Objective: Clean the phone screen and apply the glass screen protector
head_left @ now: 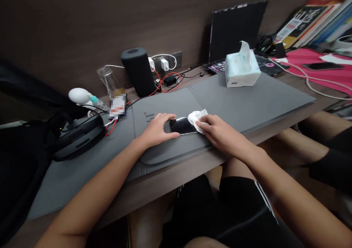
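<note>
Wood-grain surface (176, 176), grey mat (242, 105) laid over it, dark wall (82, 21) behind. Left hand (158, 130) holds one phone (180, 125) by opposite edges on the mat; right hand (218, 131) pinches one crumpled tissue (195, 119) against its right end. Beyond the right hand: one tissue pack (239, 72), one laptop (236, 32).

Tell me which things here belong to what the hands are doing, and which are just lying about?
In use:
- phone, held at one end by the left hand
- crumpled tissue, pinched by the right hand against the phone

Lying about:
- tissue pack, though perhaps the tissue's source
- laptop
- black headset
- books
- second phone
</note>
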`<state>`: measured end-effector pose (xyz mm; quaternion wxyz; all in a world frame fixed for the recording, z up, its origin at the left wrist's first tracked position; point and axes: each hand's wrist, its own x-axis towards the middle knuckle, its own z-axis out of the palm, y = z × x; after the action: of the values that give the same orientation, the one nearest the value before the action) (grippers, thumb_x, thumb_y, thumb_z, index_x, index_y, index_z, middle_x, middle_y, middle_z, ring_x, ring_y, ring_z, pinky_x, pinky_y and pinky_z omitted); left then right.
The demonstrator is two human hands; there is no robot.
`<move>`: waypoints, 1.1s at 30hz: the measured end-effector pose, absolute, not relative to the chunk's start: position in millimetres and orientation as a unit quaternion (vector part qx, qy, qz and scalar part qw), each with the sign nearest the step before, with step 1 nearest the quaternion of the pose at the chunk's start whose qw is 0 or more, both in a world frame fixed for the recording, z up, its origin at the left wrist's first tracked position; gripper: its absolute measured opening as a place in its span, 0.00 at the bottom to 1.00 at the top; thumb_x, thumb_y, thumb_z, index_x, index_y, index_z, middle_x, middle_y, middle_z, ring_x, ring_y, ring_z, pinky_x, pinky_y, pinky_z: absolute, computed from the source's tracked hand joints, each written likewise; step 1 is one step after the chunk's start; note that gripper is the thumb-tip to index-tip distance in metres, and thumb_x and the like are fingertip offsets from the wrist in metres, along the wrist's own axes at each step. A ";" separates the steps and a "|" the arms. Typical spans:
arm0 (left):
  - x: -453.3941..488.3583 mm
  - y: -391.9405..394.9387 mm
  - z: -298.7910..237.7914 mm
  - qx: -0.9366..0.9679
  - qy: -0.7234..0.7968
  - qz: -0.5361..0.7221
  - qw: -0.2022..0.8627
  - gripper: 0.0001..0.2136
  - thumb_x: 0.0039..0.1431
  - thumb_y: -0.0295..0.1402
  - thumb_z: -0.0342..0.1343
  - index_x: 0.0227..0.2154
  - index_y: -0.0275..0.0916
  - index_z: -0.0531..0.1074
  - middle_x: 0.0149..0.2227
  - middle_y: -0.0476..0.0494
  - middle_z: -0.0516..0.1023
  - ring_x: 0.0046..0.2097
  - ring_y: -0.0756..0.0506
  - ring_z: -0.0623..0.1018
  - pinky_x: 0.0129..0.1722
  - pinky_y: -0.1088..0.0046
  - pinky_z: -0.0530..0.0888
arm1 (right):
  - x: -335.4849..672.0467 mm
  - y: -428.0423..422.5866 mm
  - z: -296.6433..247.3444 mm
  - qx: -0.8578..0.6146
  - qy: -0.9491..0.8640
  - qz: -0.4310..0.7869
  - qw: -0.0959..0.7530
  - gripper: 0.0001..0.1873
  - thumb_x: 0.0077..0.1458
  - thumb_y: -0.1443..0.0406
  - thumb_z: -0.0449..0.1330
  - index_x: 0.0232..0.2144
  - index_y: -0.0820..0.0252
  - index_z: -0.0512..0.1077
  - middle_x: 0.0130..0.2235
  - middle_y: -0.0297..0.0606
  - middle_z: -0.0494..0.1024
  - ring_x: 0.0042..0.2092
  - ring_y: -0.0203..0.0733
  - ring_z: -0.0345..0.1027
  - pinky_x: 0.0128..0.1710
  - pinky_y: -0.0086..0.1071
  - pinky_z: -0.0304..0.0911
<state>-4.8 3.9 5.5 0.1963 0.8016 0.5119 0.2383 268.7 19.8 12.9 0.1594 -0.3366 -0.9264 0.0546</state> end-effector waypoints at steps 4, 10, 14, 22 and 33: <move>-5.1 3.7 6.0 0.802 0.511 0.238 0.198 0.26 0.55 0.41 0.65 0.55 0.44 0.67 0.52 0.44 0.75 0.55 0.38 0.71 0.57 0.56 0.67 | 256.3 30.1 18.9 -0.366 -0.922 0.037 0.123 0.16 0.63 0.72 0.49 0.43 0.62 0.76 0.42 0.49 0.73 0.37 0.46 0.66 0.36 0.38 0.63; -5.5 4.0 5.7 0.789 0.520 0.242 0.219 0.32 0.54 0.41 0.66 0.60 0.45 0.62 0.54 0.43 0.75 0.57 0.37 0.70 0.58 0.56 0.66 | 200.5 37.5 32.8 -0.345 -0.932 0.054 0.096 0.11 0.60 0.73 0.54 0.38 0.65 0.76 0.40 0.50 0.75 0.37 0.46 0.67 0.36 0.37 0.56; -4.9 3.9 5.0 0.791 0.516 0.248 0.214 0.32 0.54 0.38 0.65 0.60 0.44 0.61 0.60 0.41 0.70 0.59 0.37 0.70 0.60 0.57 0.65 | 175.6 35.1 35.1 -0.322 -0.935 0.098 0.111 0.10 0.58 0.74 0.55 0.39 0.64 0.75 0.41 0.46 0.75 0.39 0.44 0.67 0.37 0.34 0.56; -4.6 2.3 6.8 0.785 0.527 0.238 0.219 0.35 0.54 0.39 0.66 0.62 0.43 0.59 0.57 0.42 0.73 0.58 0.38 0.69 0.59 0.58 0.65 | 205.4 39.9 25.8 -0.311 -0.935 0.109 0.131 0.09 0.61 0.70 0.55 0.40 0.63 0.75 0.37 0.42 0.70 0.33 0.39 0.61 0.33 0.32 0.53; -4.7 1.9 5.4 0.786 0.524 0.239 0.224 0.34 0.55 0.41 0.65 0.62 0.45 0.59 0.55 0.43 0.75 0.59 0.37 0.69 0.59 0.55 0.65 | 260.5 28.9 25.5 -0.358 -0.919 0.082 0.147 0.14 0.67 0.62 0.52 0.36 0.62 0.75 0.38 0.44 0.71 0.36 0.43 0.65 0.36 0.35 0.58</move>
<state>-4.7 1.9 5.4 0.2237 0.7861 0.5241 0.2394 260.5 28.9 25.5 0.1472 -0.3576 -0.9186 0.0817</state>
